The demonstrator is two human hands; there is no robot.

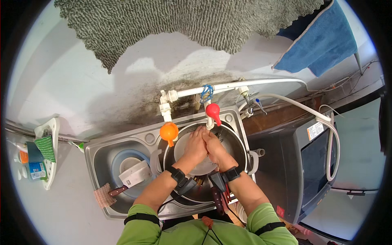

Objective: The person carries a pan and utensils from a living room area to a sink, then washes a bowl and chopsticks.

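Note:
My left hand (196, 144) and my right hand (213, 144) are close together under the tap with a red handle (213, 112), over a pale round dish (182, 147) in a large metal pot (243, 153). Their fingers are partly hidden, and whether they grip anything is unclear. The pot stands in the right basin of a steel sink (134, 136). Knife handles (217, 199) and other utensils lean at its near rim. A second tap has an orange handle (169, 131), left of my hands.
In the left basin, a cleaver (136, 174) lies across a blue basin (118, 159) holding a bowl; a pink sponge cloth (105, 196) is at the edge. A corner shelf (53, 153) holds bottles. At right stand a dark appliance (275, 162) and a white hose (335, 147). Towels hang above.

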